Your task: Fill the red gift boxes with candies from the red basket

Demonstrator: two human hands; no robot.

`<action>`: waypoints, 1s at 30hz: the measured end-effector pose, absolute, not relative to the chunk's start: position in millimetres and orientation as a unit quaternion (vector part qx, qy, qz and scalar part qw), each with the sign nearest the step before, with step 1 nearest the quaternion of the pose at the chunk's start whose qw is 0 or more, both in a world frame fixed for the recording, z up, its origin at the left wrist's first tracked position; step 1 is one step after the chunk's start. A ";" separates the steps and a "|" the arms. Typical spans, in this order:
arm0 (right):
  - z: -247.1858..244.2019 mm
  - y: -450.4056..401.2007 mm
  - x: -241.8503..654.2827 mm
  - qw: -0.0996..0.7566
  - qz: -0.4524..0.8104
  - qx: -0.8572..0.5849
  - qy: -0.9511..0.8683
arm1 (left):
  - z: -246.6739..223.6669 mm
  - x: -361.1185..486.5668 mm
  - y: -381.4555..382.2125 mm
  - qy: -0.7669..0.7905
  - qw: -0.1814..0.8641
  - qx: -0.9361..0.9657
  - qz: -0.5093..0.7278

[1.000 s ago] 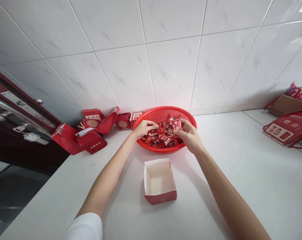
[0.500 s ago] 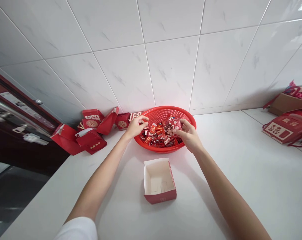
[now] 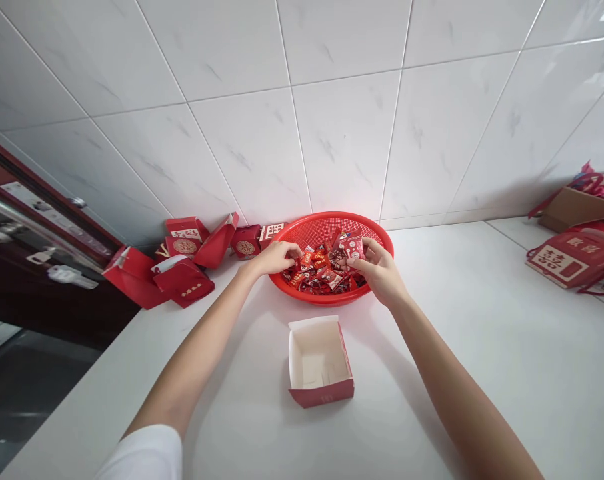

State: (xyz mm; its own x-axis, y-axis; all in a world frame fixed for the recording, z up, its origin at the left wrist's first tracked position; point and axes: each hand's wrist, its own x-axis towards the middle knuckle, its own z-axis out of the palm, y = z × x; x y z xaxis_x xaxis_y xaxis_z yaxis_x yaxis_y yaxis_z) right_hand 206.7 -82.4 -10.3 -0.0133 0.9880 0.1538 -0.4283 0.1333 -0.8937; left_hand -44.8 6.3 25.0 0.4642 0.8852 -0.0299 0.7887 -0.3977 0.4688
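A red plastic basket (image 3: 332, 300) stands against the wall, with many wrapped candies (image 3: 327, 270) heaped inside. My right hand (image 3: 379, 267) is closed on a red candy packet (image 3: 352, 247) with white markings, held above the heap at the basket's right side. Over the left part of the basket, my left hand (image 3: 278, 257) reaches down with its fingers curled together at the candies. What lies between those fingertips is hidden. In front of the basket, nearer to me, an open red paper box (image 3: 327, 397) with a white inside sits upright, nothing in it.
Several red gift boxes (image 3: 185, 280) lie grouped left of the basket. At the right are another red box (image 3: 562, 260) and a brown carton (image 3: 572, 207) with pink items. A tiled wall (image 3: 342, 147) closes off the back of the white counter (image 3: 462, 300).
My left hand has lowered toward the candies, and its fingers have curled inward. My right hand holds the same packet in nearly the same spot.
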 end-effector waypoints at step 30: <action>-7.7 -82.5 207.2 0.635 0.591 -0.300 -0.396 | 30.9 -27.0 -4.9 0.489 0.275 0.827 0.031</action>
